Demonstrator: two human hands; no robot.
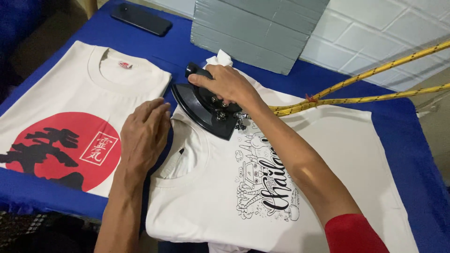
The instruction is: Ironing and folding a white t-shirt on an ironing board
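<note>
Blue table: right hand grips iron, left hand flattens shirt.

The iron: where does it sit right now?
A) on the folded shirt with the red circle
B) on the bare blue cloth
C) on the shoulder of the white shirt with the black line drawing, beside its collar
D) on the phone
C: the right hand holds the black iron on the white shirt with the black drawing, just beside its collar, while the left hand presses flat near that collar.
</note>
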